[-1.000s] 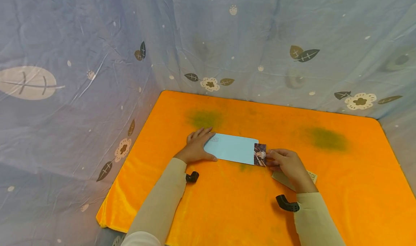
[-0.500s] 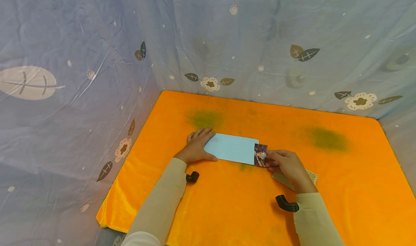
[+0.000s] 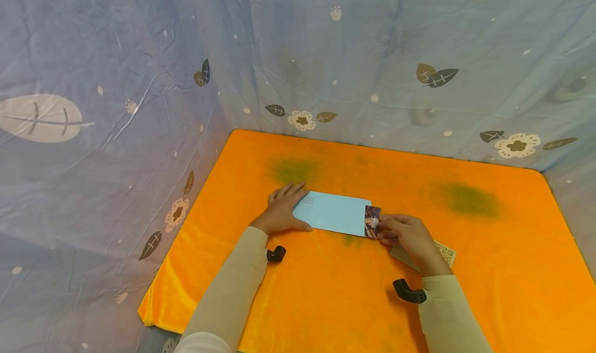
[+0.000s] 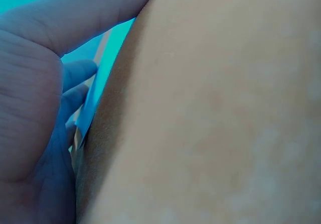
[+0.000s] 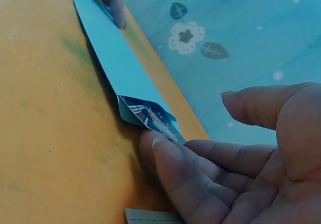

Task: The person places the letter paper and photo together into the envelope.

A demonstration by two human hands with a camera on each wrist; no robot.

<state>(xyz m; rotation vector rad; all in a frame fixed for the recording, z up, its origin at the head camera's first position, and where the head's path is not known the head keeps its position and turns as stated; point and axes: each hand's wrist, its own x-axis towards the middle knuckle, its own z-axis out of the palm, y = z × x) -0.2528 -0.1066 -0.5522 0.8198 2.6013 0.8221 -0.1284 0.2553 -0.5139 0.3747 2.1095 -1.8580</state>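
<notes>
A pale blue envelope [image 3: 332,213] lies across the orange table, with small printed marks near its left end. My left hand [image 3: 281,210] holds that end, thumb on the near edge and fingers on the far edge. From the envelope's right end, which gapes in the right wrist view, a dark printed photo card [image 3: 372,222] sticks partway out; its other part is hidden inside. My right hand [image 3: 412,239] pinches the card's outer edge with its fingertips. In the left wrist view, the left hand [image 4: 30,98] fills the left side and the envelope [image 4: 113,48] shows only as a blue strip.
Under the right wrist lies a tan piece of card or paper [image 3: 444,253] with a patterned end, mostly covered by the hand. Patterned cloth [image 3: 372,58] hangs along the back and sides of the orange table [image 3: 326,291].
The right hand drew the photo card out very slightly, then moved it back left, so a bit less of it shows now. The left hand and envelope have hardly moved.
</notes>
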